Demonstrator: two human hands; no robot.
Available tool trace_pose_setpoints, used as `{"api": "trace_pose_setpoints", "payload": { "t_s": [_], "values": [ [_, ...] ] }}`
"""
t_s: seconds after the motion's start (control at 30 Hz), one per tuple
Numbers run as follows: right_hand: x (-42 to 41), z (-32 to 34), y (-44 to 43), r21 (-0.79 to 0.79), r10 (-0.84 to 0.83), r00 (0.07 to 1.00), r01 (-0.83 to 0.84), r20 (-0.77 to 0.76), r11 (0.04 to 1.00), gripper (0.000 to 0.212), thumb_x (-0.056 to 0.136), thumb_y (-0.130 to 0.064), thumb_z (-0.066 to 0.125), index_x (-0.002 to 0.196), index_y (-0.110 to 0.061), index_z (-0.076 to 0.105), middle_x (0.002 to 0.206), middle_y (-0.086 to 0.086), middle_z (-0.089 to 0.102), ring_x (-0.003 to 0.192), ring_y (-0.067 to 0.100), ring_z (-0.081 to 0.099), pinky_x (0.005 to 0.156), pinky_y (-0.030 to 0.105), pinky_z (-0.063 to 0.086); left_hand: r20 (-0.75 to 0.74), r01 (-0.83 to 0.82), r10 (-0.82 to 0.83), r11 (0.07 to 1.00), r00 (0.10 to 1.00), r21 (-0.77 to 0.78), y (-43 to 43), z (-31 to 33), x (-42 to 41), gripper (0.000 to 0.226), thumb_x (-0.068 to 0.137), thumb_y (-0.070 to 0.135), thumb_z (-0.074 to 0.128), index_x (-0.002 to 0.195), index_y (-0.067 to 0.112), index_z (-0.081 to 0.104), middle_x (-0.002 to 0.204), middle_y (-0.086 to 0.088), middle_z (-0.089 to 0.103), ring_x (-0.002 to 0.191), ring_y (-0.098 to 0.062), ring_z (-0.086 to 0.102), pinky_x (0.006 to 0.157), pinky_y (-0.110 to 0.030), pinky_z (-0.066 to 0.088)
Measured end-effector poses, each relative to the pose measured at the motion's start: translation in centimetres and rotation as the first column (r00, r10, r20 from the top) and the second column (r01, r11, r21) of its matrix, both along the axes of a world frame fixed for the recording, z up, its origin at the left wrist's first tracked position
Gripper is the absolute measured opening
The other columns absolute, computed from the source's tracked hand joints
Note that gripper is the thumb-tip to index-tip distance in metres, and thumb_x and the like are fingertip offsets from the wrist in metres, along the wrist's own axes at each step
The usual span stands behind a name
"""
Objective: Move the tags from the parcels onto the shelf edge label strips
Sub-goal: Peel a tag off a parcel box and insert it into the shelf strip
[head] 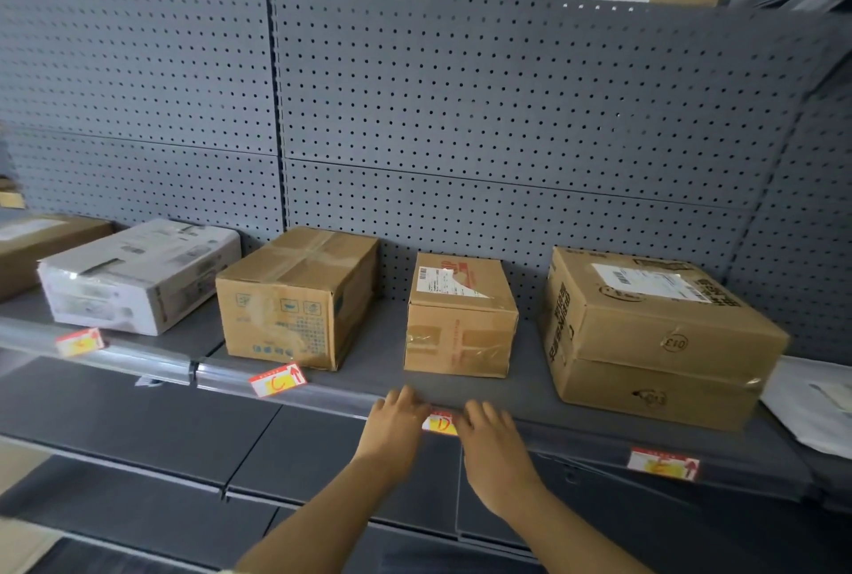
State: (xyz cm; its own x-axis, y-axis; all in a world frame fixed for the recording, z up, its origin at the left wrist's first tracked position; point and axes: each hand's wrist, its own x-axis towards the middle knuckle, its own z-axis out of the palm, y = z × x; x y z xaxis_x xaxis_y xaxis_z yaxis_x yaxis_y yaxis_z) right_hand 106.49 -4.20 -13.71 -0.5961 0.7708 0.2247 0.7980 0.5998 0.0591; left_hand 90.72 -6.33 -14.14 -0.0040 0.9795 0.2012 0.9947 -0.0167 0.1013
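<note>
A red-and-yellow tag marked D (440, 423) sits on the clear label strip (332, 396) at the shelf's front edge, below a small brown parcel (460, 320). My left hand (396, 428) and my right hand (491, 444) press on either side of this tag, fingertips on the strip. Whether the fingers pinch the tag is hidden. Other tags sit on the strip: one marked C (278, 381) under a taped brown parcel (297, 297), one far left (79, 341) under a white parcel (138, 274), one at right (664, 464) under a large brown parcel (654, 334).
A grey pegboard wall (461, 103) backs the shelf. Another brown box (41, 246) stands at far left and a white plastic mailer (816, 403) lies at far right. Lower grey shelves (184, 435) project below the strip.
</note>
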Motion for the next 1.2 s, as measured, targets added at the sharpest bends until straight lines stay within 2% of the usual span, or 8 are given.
{"api": "trace_pose_setpoints", "payload": {
  "t_s": [0.23, 0.6, 0.7, 0.77, 0.83, 0.93, 1.03, 1.2],
  "values": [
    [-0.1, -0.1, 0.3, -0.035, 0.009, 0.998, -0.011, -0.058, 0.999, 0.053, 0.085, 0.001, 0.054, 0.134, -0.015, 0.041, 0.130, 0.003, 0.043, 0.120, 0.022, 0.040, 0.105, 0.031, 0.032, 0.000, 0.033, -0.033, 0.999, 0.999, 0.019, -0.1, -0.3, 0.4, 0.048, 0.090, 0.004, 0.051, 0.135, 0.018, 0.051, 0.135, -0.002, 0.046, 0.123, -0.023, 0.043, 0.106, -0.031, 0.033],
    [-0.3, 0.2, 0.7, -0.002, 0.018, 0.998, -0.018, 0.066, 1.000, 0.047, 0.092, -0.001, 0.045, 0.138, -0.008, 0.039, 0.133, 0.010, 0.040, 0.122, 0.028, 0.039, 0.105, 0.037, 0.033, -0.011, -0.003, 0.003, 0.999, 1.000, -0.038, -0.5, -0.5, 1.4, 0.053, 0.087, 0.004, 0.053, 0.138, 0.015, 0.044, 0.140, -0.003, 0.041, 0.124, -0.025, 0.041, 0.109, -0.033, 0.031],
    [-1.0, 0.4, 0.6, 0.035, -0.001, 0.999, 0.000, 0.034, 0.999, 0.037, 0.085, -0.005, 0.060, 0.121, -0.010, 0.056, 0.117, 0.010, 0.053, 0.108, 0.028, 0.051, 0.094, 0.038, 0.043, -0.023, -0.001, -0.001, 0.997, 1.000, -0.082, -0.7, 0.0, 1.1, 0.056, 0.086, 0.006, 0.056, 0.140, 0.016, 0.041, 0.139, -0.004, 0.040, 0.123, -0.027, 0.040, 0.107, -0.035, 0.033],
    [-1.4, 0.5, 0.9, 0.069, -0.013, 1.000, 0.012, 0.002, 0.998, 0.033, 0.055, -0.007, 0.084, 0.083, -0.014, 0.070, 0.082, 0.007, 0.062, 0.075, 0.024, 0.061, 0.067, 0.036, 0.053, -0.010, 0.005, -0.006, 0.994, 1.000, -0.107, -0.8, 0.4, 0.6, 0.059, 0.087, 0.007, 0.055, 0.143, 0.019, 0.039, 0.141, -0.004, 0.041, 0.124, -0.028, 0.040, 0.107, -0.037, 0.034],
    [-1.8, 0.4, 1.2, 0.119, -0.021, 0.999, 0.024, -0.028, 0.993, 0.040, 0.032, -0.003, 0.088, 0.061, -0.016, 0.065, 0.063, 0.004, 0.058, 0.057, 0.023, 0.058, 0.050, 0.034, 0.050, 0.043, 0.004, 0.001, 0.995, 0.999, -0.099, -1.1, 0.7, 0.0, 0.061, 0.089, 0.008, 0.051, 0.146, 0.024, 0.036, 0.145, -0.001, 0.041, 0.129, -0.027, 0.039, 0.111, -0.037, 0.031],
    [-3.1, 0.6, 1.3, 0.135, 0.000, 0.997, 0.009, -0.071, 0.991, 0.043, 0.032, -0.002, 0.086, 0.063, -0.016, 0.061, 0.065, 0.005, 0.059, 0.059, 0.024, 0.059, 0.049, 0.034, 0.049, 0.121, -0.035, 0.041, 0.998, 0.992, -0.051, -1.9, 1.2, -1.7, 0.062, 0.089, 0.008, 0.046, 0.147, 0.029, 0.034, 0.150, 0.003, 0.041, 0.136, -0.022, 0.036, 0.114, -0.037, 0.027],
    [-5.5, 0.6, 1.1, 0.148, 0.046, 0.995, -0.033, -0.083, 0.988, 0.045, 0.033, -0.006, 0.086, 0.066, -0.018, 0.058, 0.068, 0.004, 0.059, 0.062, 0.024, 0.059, 0.052, 0.035, 0.050, 0.157, -0.126, 0.124, 0.992, 0.980, 0.001, -2.9, 1.1, -4.5, 0.059, 0.087, 0.007, 0.045, 0.142, 0.029, 0.042, 0.145, 0.003, 0.047, 0.132, -0.022, 0.041, 0.110, -0.036, 0.034],
    [-11.2, -0.1, 0.3, 0.135, 0.162, 0.981, -0.148, -0.103, 0.980, 0.035, 0.053, -0.006, 0.081, 0.080, -0.018, 0.063, 0.080, 0.003, 0.061, 0.073, 0.023, 0.060, 0.065, 0.034, 0.051, 0.206, -0.348, 0.331, 0.936, 0.921, 0.049, -3.9, 0.9, -10.4, 0.053, 0.087, 0.008, 0.047, 0.137, 0.024, 0.049, 0.140, -0.001, 0.051, 0.127, -0.025, 0.047, 0.103, -0.035, 0.037]
  ]
}}
